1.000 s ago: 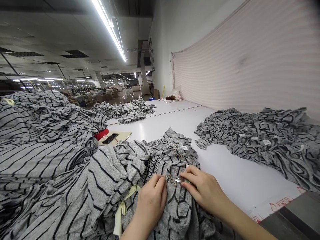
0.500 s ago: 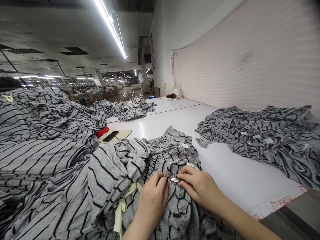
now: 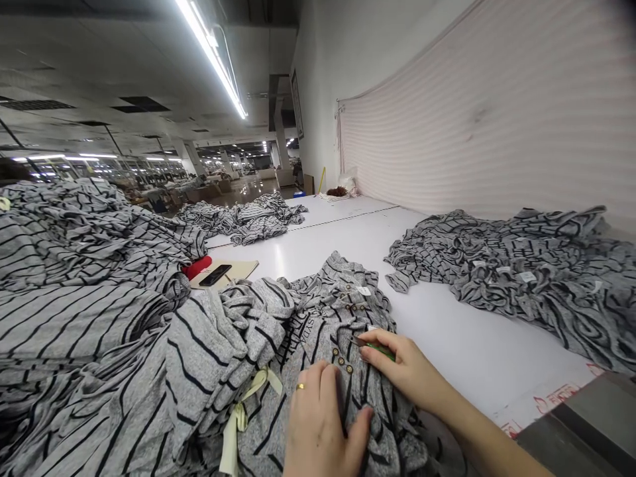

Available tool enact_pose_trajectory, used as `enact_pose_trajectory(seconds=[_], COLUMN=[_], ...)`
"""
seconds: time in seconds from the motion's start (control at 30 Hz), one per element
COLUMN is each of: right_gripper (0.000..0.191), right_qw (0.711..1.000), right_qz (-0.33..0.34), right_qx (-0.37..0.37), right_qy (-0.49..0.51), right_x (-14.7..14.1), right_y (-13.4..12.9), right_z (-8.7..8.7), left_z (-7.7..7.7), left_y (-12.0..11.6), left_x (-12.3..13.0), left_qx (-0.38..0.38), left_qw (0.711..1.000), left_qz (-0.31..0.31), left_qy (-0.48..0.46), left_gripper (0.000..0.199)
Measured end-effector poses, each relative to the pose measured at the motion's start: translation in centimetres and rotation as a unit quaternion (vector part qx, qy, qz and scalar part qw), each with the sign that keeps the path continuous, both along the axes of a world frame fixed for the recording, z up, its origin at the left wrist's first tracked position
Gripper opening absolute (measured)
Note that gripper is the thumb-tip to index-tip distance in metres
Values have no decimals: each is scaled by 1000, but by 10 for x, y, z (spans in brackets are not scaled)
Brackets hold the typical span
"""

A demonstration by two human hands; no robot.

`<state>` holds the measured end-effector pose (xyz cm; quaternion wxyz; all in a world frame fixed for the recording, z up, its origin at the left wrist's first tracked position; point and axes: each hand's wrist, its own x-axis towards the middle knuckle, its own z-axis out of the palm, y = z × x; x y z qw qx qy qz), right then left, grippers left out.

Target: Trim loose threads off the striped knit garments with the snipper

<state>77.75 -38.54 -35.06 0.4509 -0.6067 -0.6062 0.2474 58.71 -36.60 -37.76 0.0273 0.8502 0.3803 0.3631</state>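
Note:
A grey garment with black stripes (image 3: 318, 331) lies bunched in front of me, with dark lettering and several small brown buttons (image 3: 341, 361) on it. My left hand (image 3: 320, 417), a gold ring on one finger, rests on the fabric just below the buttons, fingers stretched out and thumb apart. In my right hand (image 3: 397, 364) are thread snips (image 3: 380, 348) with a green handle, their metal tip pointing left above the cloth. The fingers are closed round the handle, hiding part of it. A pale yellow fabric strip (image 3: 241, 411) hangs left of my left hand.
Striped garments are heaped on the left (image 3: 89, 232), with another pile (image 3: 517, 265) at right and a smaller one (image 3: 248, 215) farther back. A black phone (image 3: 215, 275) lies on a notepad (image 3: 243, 268) by a red object (image 3: 197, 267). The white table (image 3: 447, 324) ends at lower right.
My left hand has let go of the cloth near the buttons, moved toward me and flattened out. The snips have turned and shifted slightly up and right, away from the buttons.

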Motion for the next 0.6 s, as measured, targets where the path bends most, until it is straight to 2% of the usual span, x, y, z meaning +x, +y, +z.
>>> enact_pose_trajectory(seconds=[0.1,0.2,0.27,0.33,0.37,0.43,0.5,0.6], right_gripper=[24,21,19,19,20,20,19,19], right_qw=[998,999,999,999,999,999,998,989], right_qz=[26,37,42,37,30,23,29,38], right_qx=[-27,-25,-11,1,6,19,40,93], right_qy=[53,18,-9,-14,-13,-20,-47,-110], right_x=[1,-1,-3,-5,-7,-10,-16,-27], right_y=[-4,-11,-15,-17,-17,-17,-15,-13], right_z=[3,7,8,10,10,12,13,12], left_z=[-5,-3,1,5,7,11,13,16], left_y=[-2,-2,0,3,5,11,16,18], left_x=[7,7,4,0,-2,-6,-9,-11], left_qx=[-17,-19,-29,-78,-127,-263,-383,-465], left_qw=[1000,1000,999,993,983,939,867,773], left_qz=[-11,-12,-14,-27,-34,-45,-44,-38], left_qy=[1,3,-25,-87,-128,-219,-317,-431], left_gripper=[24,12,11,10,10,14,22,30])
